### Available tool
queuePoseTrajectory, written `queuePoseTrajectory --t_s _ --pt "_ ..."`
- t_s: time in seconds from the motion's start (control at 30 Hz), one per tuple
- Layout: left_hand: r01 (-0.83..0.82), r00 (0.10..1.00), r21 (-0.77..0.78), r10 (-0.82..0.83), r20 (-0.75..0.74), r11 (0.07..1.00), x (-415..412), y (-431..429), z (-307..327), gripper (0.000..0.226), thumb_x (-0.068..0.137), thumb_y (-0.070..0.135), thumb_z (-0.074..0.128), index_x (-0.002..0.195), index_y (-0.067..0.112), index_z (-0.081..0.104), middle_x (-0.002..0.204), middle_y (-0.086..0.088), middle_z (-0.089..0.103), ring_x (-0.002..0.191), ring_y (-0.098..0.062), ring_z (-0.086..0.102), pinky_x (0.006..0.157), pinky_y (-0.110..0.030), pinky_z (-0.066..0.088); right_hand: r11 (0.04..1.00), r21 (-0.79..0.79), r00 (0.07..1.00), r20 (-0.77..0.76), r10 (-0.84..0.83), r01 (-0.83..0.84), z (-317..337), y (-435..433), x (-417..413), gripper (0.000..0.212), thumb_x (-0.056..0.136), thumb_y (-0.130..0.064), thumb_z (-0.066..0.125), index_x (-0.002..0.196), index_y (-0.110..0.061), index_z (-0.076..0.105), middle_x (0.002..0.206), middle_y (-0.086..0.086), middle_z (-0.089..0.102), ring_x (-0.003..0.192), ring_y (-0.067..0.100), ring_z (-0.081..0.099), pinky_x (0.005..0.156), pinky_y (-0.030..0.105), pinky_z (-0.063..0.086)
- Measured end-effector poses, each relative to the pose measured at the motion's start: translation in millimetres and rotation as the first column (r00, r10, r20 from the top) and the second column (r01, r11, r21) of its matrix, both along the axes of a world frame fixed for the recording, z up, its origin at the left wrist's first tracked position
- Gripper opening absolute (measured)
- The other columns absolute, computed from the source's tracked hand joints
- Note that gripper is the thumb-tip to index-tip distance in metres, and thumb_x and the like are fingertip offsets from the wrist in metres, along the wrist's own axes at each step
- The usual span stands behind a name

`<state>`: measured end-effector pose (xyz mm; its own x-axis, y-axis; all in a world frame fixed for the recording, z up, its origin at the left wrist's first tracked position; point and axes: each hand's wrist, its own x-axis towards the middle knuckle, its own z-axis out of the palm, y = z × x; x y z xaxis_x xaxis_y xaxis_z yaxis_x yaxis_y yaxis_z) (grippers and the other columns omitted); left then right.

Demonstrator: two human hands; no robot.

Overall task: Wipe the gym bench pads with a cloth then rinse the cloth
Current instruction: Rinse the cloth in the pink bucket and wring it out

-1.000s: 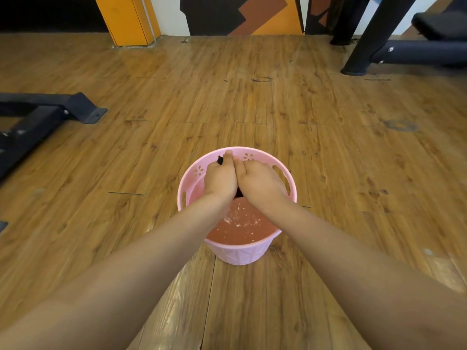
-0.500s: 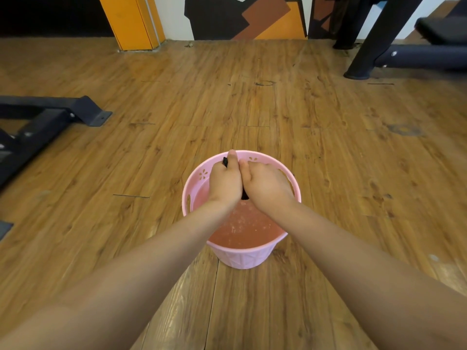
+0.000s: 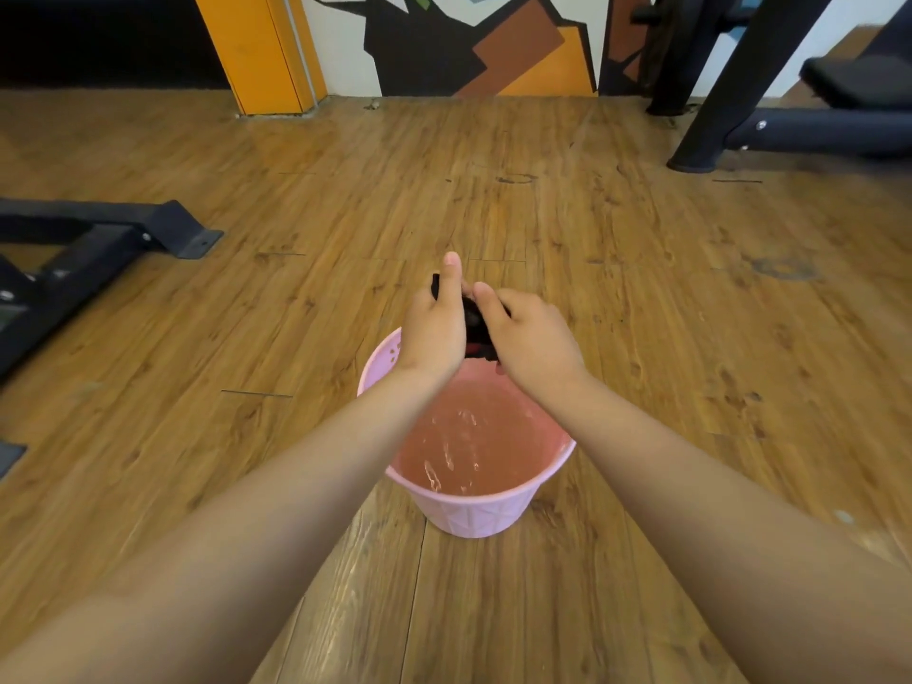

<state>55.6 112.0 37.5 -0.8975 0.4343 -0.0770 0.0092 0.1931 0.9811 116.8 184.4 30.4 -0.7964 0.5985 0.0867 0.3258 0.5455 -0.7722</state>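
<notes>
With left hand (image 3: 433, 334) and right hand (image 3: 534, 340) curled tight round the dark cloth (image 3: 475, 322) above the pink bucket (image 3: 476, 513), we judge it soft, sodden, limp, best gripped by its bunched middle.

You are holding both bare forearms stretched forward, your left grip (image 3: 434, 333) and right grip (image 3: 530, 338) side by side, fingers curling round the dark cloth (image 3: 475, 324), left thumb extending straight.
</notes>
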Motion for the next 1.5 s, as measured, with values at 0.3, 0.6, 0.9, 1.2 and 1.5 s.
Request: queuePoseTrajectory --t_s 0.3,0.6,0.9,1.2,1.5 --pt "-0.015 0.998 0.097 0.021 -0.057 0.995 -21 0 38 0.051 0.1 0.056 0.025 0.093 0.018 0.059 0.102 0.001 0.066 0.097 -0.015 0.061 0.085 -0.03 0.046 0.971 -0.236 0.966 -0.244 -0.088 0.029 30 17 -5 0.053 0.099 -0.043 0.044 0.089 0.004 0.065 0.08 0.03 0.062 0.065 0.035 0.06 0.064 0.055 0.053" --pt "-0.047 0.999 0.105 0.048 -0.005 0.993 -27 7 58 0.064 0.095 0.067 0.023 0.105 0.017 0.061 0.111 -0.006 0.066 0.103 -0.024 0.063 0.099 -0.042 0.046 0.976 -0.202 0.903 -0.402 -0.156 0.079 56 23 -8 0.055 0.096 -0.03 0.055 0.049 -0.01 0.035 0.053 0.003 0.028 0.056 0.018 0.027 0.057 0.032 0.024" --pt "0.369 0.926 0.003 -0.367 -0.092 0.93 -24 -9 88 0.066 0.073 0.076 0.041 0.085 0.02 0.074 0.072 -0.005 0.065 0.068 -0.019 0.062 0.069 -0.029 0.048 0.952 -0.299 0.834 -0.508 -0.215 0.063 79 34 -8 0.05 0.1 -0.041 0.038 0.082 0.001 0.059 0.066 0.015 0.066 0.056 0.023 0.064 0.054 0.034 0.051" --pt "0.328 0.941 0.279 -0.339 -0.007 0.903 -26 -7 81 0.025 0.093 0.037 0.059 0.101 0.017 0.071 0.091 -0.004 0.074 0.082 -0.017 0.069 0.08 -0.029 0.055 0.787 -0.607 0.808 -0.515 -0.287 -0.107 78 29 -1 0.033 0.098 -0.04 0.047 0.11 -0.01 0.051 0.101 0.01 0.066 0.077 0.014 0.072 0.068 0.026 0.058" --pt "0.132 0.958 0.418 -0.224 0.179 0.899 -30 -6 84 0.046 0.101 0.048 0.035 0.121 0.015 0.06 0.099 -0.008 0.072 0.083 -0.02 0.072 0.062 -0.031 0.057 0.955 -0.293 0.917 -0.39 -0.078 -0.043 72 18 -6 0.047 0.076 -0.044 0.075 0.117 -0.026 0.062 0.119 -0.002 0.057 0.104 0.003 0.057 0.084 0.02 0.048"
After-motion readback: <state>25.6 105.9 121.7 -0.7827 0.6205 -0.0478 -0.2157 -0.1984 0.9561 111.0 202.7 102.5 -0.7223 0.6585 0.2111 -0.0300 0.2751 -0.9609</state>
